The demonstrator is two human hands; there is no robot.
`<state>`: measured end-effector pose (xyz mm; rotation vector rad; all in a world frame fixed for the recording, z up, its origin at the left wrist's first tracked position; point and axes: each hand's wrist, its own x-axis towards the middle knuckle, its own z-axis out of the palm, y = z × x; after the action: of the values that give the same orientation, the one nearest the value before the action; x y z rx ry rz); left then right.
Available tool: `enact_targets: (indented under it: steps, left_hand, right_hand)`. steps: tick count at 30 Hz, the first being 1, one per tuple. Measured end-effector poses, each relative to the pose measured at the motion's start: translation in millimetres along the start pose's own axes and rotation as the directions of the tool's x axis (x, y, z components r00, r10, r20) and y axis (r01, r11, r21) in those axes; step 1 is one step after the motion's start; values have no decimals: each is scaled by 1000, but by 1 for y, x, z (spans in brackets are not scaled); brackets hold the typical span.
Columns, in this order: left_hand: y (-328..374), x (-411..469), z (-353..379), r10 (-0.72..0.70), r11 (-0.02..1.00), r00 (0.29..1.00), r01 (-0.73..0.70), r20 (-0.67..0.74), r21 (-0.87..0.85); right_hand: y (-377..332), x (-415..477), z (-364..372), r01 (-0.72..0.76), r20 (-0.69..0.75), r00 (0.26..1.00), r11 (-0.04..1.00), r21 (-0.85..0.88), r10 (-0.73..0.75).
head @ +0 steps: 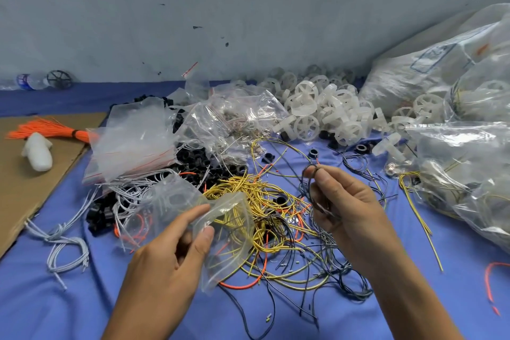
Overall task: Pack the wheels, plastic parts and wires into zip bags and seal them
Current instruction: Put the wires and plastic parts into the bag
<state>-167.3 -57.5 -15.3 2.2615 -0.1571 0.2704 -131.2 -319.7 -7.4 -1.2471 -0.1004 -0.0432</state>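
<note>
My left hand (pixel 171 251) pinches the edge of a clear zip bag (pixel 229 232) between thumb and fingers, low in the middle of the view. Just right of it, my right hand (pixel 345 204) holds a small coil of dark wire (pixel 310 182) raised above the blue cloth. Under both hands lies a tangle of yellow wires (pixel 248 190) mixed with dark and orange wires. White plastic wheels (pixel 317 110) are heaped at the back right. Black plastic parts (pixel 193 160) lie in a pile at mid left, next to a stack of empty zip bags (pixel 132 143).
Brown cardboard (pixel 33 179) at the left carries a bundle of orange wires (pixel 47 130) and a white plastic piece (pixel 38 150). Large clear sacks of parts (pixel 463 163) crowd the right side. White wires (pixel 69 246) lie at lower left. A water bottle (pixel 30 81) lies by the wall.
</note>
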Motion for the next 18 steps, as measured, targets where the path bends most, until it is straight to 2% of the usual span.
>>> enact_targets:
  steps: [4,9,15,18]
  left_hand:
    - [-3,-2,-1,-15,1000,1000,15,4,-12]
    - [-2,-4,4,-28,999,1000,28,3,-30]
    - [-3,-2,5,-33,999,999,33,-6,-41]
    - [-5,-3,4,-37,999,999,37,-3,-32]
  right_hand:
    - [12,-15,-3,0,39,999,943,-334,14]
    - [29,-34,2,-135,125,977,958,-254,171]
    - [35,-41,-1,-138,41,986,928,-345,162]
    - [30,-44,-15,-133,63,984,918,-374,168]
